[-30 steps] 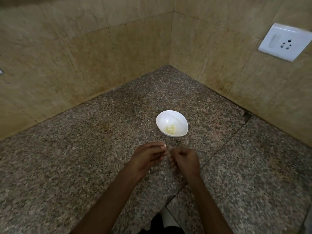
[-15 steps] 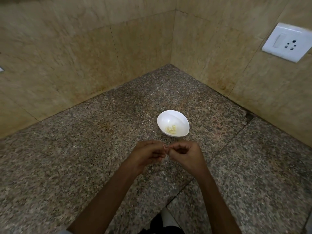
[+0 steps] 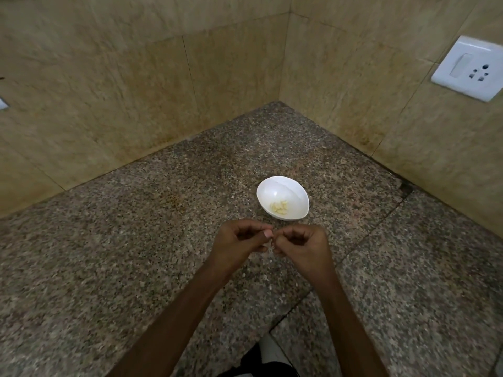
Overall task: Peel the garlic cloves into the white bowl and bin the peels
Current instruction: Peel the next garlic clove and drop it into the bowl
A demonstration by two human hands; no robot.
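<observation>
The left hand (image 3: 239, 244) and right hand (image 3: 303, 247) meet tip to tip above the worktop (image 3: 130, 240); the fingers (image 3: 265, 235) of both are curled in and clamped on a small pale clove (image 3: 268, 244), which sits right between the two sets of fingertips and is mostly hidden by them; whether any skin is left on it is too small to tell.

Just beyond the fingers, a shade to their right and apart from them, stands the bowl (image 3: 272, 185), white, upright on the worktop; a little heap of peeled cloves (image 3: 279, 207) lies in its near side.

Under the fingers the worktop is speckled brown-grey granite; a dark seam (image 3: 362, 238) runs across it to the right of the fingers. Far past the fingers two beige tiled walls (image 3: 163, 91) meet in a corner; up to the right, a white socket (image 3: 468, 68) sits on the wall.
</observation>
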